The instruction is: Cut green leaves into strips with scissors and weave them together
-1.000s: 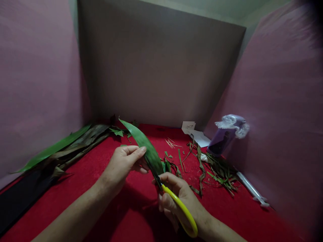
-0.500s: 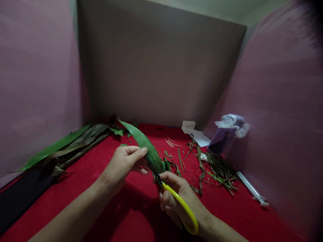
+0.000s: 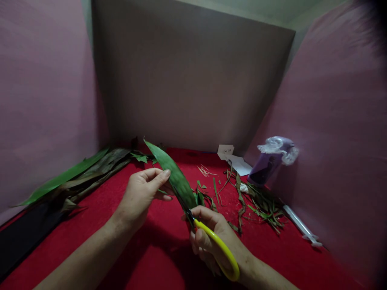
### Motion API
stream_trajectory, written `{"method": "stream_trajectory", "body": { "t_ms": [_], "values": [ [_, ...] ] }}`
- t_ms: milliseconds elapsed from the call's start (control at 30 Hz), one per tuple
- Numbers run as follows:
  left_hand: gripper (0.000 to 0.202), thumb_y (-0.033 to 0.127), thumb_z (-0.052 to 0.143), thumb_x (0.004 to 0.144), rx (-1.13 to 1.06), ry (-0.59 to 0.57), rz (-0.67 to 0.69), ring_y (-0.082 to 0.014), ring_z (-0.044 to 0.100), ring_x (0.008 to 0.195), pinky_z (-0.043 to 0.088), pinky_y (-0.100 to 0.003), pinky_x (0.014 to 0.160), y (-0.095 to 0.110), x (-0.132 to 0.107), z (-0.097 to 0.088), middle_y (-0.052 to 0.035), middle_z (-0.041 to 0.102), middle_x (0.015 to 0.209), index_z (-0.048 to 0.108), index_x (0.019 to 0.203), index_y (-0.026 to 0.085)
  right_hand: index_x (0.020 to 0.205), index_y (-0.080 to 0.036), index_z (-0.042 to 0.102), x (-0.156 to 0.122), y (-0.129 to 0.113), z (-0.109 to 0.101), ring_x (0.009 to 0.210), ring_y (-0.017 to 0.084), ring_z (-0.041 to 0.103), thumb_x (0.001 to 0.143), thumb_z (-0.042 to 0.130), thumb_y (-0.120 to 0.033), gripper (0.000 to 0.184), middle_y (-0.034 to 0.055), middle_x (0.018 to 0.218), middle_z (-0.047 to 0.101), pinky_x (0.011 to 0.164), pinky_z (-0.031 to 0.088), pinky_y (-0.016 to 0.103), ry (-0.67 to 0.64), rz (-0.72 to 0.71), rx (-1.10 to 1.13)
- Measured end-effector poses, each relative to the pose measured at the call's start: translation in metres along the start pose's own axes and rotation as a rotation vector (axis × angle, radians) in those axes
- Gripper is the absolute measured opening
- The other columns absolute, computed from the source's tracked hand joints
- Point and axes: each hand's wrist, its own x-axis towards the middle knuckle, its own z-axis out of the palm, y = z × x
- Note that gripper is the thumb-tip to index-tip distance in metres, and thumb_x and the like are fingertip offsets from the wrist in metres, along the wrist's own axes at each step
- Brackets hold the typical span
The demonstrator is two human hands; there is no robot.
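Note:
A long green leaf is held up in the middle, its pointed tip toward the back left. My left hand pinches the leaf's left edge between thumb and fingers. My right hand grips yellow-handled scissors, with the fingers around the handles. The dark blades lie along the leaf's lower left edge, near its base; how far apart they stand is hard to make out. Small green and brown leaf scraps lie on the red cloth just behind my right hand.
Large green and dried leaves lie at the left by a black strip. Toothpicks and white papers are at the back. On the right are a purple container, leaf trimmings and a syringe.
My left hand has shifted slightly left and up along the leaf's edge. The leaf has tilted a little more upright; the scissors have hardly moved.

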Motion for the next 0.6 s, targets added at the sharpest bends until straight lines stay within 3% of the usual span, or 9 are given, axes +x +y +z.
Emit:
{"method": "stream_trajectory", "body": {
  "t_ms": [600],
  "values": [
    [0.021, 0.034, 0.062, 0.071, -0.027, -0.009, -0.039, -0.0157, 0.063, 0.056, 0.051, -0.025, 0.052, 0.0006, -0.0003, -0.0017, -0.0044, 0.068, 0.061, 0.063, 0.064, 0.014, 0.093, -0.017, 0.045, 0.0011, 0.0057, -0.0003, 0.035, 0.002, 0.034, 0.058, 0.067, -0.063, 0.062, -0.0057, 0.053, 0.050, 0.032, 0.023, 0.012, 0.008, -0.059, -0.069]
  ]
}}
